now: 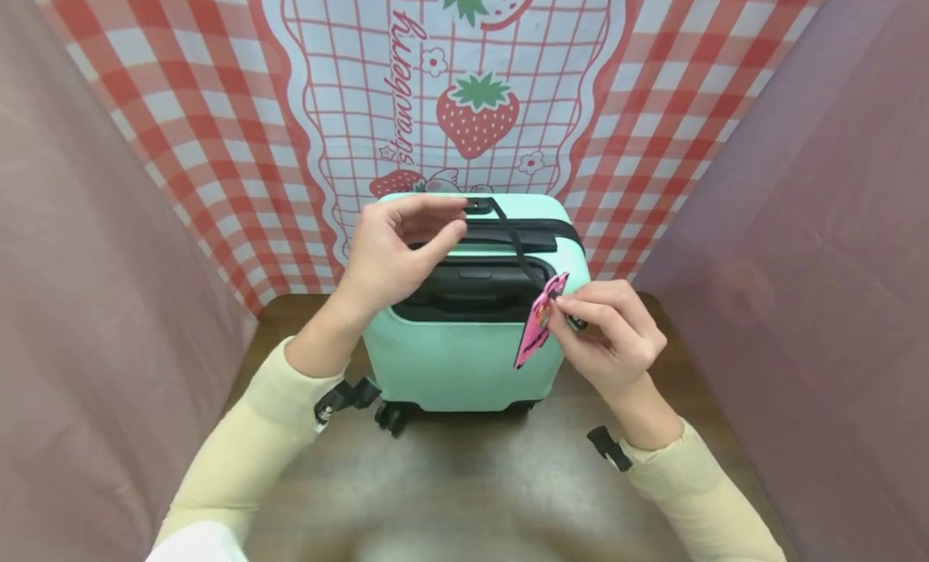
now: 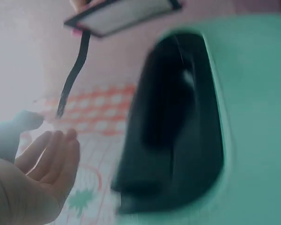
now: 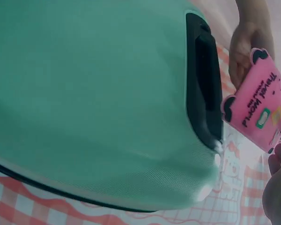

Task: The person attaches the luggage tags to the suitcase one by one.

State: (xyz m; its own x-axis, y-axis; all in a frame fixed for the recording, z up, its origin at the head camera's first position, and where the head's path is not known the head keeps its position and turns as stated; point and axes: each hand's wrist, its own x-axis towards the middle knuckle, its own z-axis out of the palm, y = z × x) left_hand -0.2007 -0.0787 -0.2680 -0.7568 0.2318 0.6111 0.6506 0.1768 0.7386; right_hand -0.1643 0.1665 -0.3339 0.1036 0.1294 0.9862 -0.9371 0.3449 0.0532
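Note:
A mint-green suitcase (image 1: 464,368) stands upright with a black handle recess (image 1: 472,288). My right hand (image 1: 610,332) pinches a pink luggage tag (image 1: 535,332) by its edge, over the suitcase's right side. Lettering reading "Travel World" shows on the tag (image 3: 262,101) in the right wrist view. From the tag a black strap (image 1: 518,243) runs up towards the suitcase top. Over the top left of the suitcase is my left hand (image 1: 395,251), thumb and fingers apart. The left wrist view shows the strap (image 2: 75,75) ending just off the left fingertips (image 2: 71,136).
A wooden surface (image 1: 450,481) lies under the suitcase, whose black wheels (image 1: 393,418) show at lower left. Behind it hangs a red-checked strawberry cloth (image 1: 479,118). Pinkish curtains (image 1: 791,264) close off both sides. Small black devices (image 1: 610,449) are strapped to both wrists.

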